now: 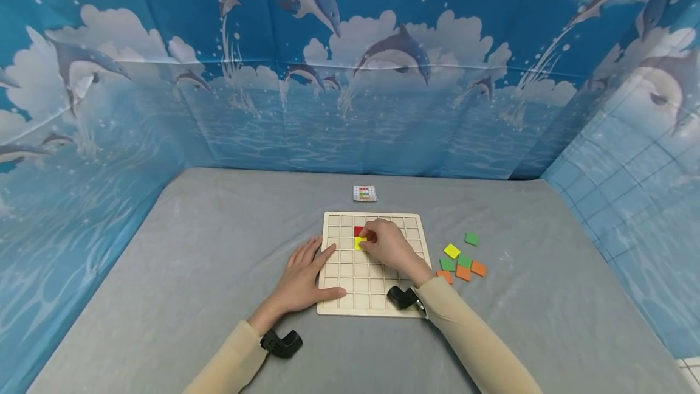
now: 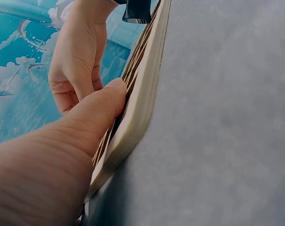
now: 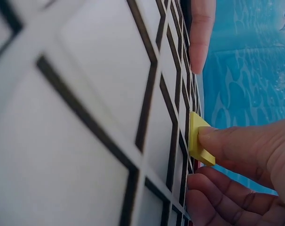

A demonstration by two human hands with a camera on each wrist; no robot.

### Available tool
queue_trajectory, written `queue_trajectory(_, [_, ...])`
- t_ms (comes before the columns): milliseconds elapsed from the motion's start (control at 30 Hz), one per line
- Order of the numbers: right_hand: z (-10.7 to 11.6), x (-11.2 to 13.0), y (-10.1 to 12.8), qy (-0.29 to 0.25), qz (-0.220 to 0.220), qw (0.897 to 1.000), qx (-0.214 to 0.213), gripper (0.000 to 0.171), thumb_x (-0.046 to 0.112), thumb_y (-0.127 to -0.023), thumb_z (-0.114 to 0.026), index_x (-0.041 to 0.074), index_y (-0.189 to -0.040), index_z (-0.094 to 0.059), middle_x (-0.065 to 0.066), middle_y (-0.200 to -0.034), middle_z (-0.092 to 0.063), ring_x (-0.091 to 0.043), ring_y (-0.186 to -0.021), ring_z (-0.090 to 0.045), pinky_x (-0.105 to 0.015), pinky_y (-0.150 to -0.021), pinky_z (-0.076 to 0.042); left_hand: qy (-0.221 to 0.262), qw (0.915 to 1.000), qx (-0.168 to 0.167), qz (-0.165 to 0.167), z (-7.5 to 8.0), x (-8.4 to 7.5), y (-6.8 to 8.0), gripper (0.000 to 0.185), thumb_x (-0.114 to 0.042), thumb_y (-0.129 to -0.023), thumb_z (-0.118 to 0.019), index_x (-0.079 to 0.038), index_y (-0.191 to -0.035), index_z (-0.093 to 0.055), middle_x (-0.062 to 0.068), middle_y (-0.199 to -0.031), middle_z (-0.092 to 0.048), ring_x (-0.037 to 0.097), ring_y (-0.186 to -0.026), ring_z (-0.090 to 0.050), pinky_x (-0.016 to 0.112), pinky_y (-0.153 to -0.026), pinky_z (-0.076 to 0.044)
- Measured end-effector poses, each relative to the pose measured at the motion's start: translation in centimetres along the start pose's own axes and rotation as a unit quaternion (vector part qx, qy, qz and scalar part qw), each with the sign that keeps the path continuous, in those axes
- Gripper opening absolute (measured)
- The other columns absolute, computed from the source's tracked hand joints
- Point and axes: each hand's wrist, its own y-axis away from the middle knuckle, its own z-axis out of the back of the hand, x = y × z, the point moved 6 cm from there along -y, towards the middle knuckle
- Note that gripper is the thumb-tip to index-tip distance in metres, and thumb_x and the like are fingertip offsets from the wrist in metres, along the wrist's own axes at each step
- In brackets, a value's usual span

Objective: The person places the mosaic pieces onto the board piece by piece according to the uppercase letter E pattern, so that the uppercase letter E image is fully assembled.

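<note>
A wooden grid board [image 1: 339, 303] lies on the grey cloth, with a red square tile [image 1: 358, 231] in its upper part. Just below the red tile is a yellow square tile [image 1: 359, 243], which my right hand [image 1: 387, 243] holds. In the right wrist view, the yellow tile [image 3: 195, 136] stands tilted at the board's surface with the thumb against it and the other fingers curled close by. My left hand [image 1: 301, 278] rests at the board's left edge, fingers spread and straight, its thumb [image 2: 102, 101] lying over the front part of the rim.
Right of the board lie loose tiles: several orange [image 1: 462, 273], several green [image 1: 471, 239] and one yellow [image 1: 451, 251]. Behind the board is a small card [image 1: 364, 193] printed with a coloured grid. A blue dolphin curtain [image 1: 350, 120] encloses the back and sides of the table.
</note>
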Motion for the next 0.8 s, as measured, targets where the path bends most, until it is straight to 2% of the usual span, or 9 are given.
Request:
queue_trajectory(233, [0.0,-0.1,0.0,0.012,-0.014,1.0,-0.004,0.006,0.009,-0.081,-0.076,0.008,-0.083,-0.071,0.003,-0.073,-0.053,-0.013,-0.066,-0.048,-0.03,-0.062,-0.043,0.0,1.0,0.003,0.001,0.1,-0.1,0.0,0.092,-0.064,-0.08,-0.062,-0.017,-0.151,-0.029,0.015,-0.155,-0.014,0.029,-0.142,-0.005,0.05,-0.11,-0.005])
queue_trajectory(467, [0.2,0.1,0.3,0.025,-0.006,1.0,-0.012,0.007,0.008,-0.079,-0.077,0.009,-0.074,-0.072,0.004,-0.072,-0.057,-0.011,-0.066,-0.054,-0.029,-0.062,-0.047,0.002,1.0,-0.003,-0.004,0.2,-0.2,0.0,0.092,-0.064,-0.079,-0.063,-0.016,-0.151,-0.03,0.016,-0.155,-0.016,0.029,-0.142,-0.007,0.05,-0.11,-0.006])
queue_trajectory(667, [0.3,-0.1,1.1,0.004,-0.004,1.0,0.016,0.004,0.011,-0.08,-0.077,0.01,-0.079,-0.073,0.006,-0.075,-0.059,-0.008,-0.067,-0.054,-0.028,-0.063,-0.047,-0.001,0.9999,-0.007,-0.009,0.2,-0.2,0.0,0.091,-0.063,-0.079,-0.064,-0.015,-0.15,-0.031,0.016,-0.155,-0.016,0.03,-0.142,-0.007,0.05,-0.11,-0.006])
queue_trajectory(800, [0.8,-0.1,2.0,-0.017,0.028,0.999,0.032,0.004,0.011,-0.081,-0.076,0.009,-0.085,-0.074,0.007,-0.078,-0.061,-0.008,-0.07,-0.056,-0.028,-0.065,-0.048,-0.002,0.9999,-0.007,-0.008,0.1,-0.2,0.0,0.092,-0.063,-0.079,-0.064,-0.015,-0.15,-0.031,0.016,-0.155,-0.016,0.029,-0.142,-0.007,0.049,-0.11,-0.005])
